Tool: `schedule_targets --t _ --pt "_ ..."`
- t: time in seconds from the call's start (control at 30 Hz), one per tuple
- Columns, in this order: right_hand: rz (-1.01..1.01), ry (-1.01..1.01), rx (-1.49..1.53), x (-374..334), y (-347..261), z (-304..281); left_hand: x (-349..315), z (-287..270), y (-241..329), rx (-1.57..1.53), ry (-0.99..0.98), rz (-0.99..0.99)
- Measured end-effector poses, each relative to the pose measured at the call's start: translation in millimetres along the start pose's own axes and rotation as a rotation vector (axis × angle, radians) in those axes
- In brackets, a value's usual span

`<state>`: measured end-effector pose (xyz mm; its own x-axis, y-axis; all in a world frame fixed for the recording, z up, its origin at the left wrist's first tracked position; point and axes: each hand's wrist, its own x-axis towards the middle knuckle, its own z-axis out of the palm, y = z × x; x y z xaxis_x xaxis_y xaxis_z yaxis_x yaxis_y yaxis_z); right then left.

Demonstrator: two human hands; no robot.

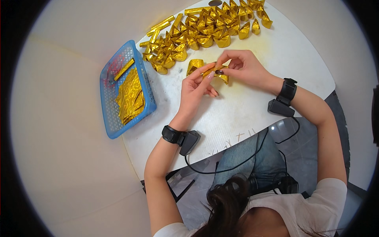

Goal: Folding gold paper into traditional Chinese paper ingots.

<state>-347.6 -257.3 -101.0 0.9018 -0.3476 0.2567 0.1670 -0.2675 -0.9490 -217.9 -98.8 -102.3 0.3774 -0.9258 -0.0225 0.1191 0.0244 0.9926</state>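
Evidently indoors: white tabletop (241, 106), near edge marked with short scratch-like lines (239, 136), faint yellowish staining toward the middle, dark oval (215, 2) at the far edge. Pale wall (63, 118) along the left; grey tiled floor (302, 148) visible below the table.

Container: blue perforated plastic basket (150, 94), at the table's left edge. Contents: loose stack of patterned gold foil sheets (131, 98) in the nearer part; one gold roll (124, 70) lying slantwise toward the far end; something reddish (115, 65) there too, too unclear to identify.

Far side of table: crowded cluster of folded gold pieces (209, 29), pointed ends up on many; further slim gold rolls (160, 27) at its left.

Grip: left hand (193, 89) and right hand (246, 69) close together, fingertips of both pinching one gold foil piece (224, 78) above the table. Another gold piece (194, 65) sits just beside the left fingers.
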Motion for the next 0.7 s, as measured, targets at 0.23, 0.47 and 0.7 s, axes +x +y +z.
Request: schedule_targets --t 0.23,0.47,0.7 --pt "0.044 -0.031 0.052 0.7 0.0 -1.3 -1.3 1.6 0.6 0.053 0.009 -0.003" --pt "0.088 -0.050 0.089 0.5 3.1 -0.2 -1.2 -0.3 -0.5 0.001 -0.049 -0.033" --pt "0.089 -0.053 0.149 -0.5 -2.8 -0.4 -1.8 3.1 0.9 0.116 -0.099 0.046"
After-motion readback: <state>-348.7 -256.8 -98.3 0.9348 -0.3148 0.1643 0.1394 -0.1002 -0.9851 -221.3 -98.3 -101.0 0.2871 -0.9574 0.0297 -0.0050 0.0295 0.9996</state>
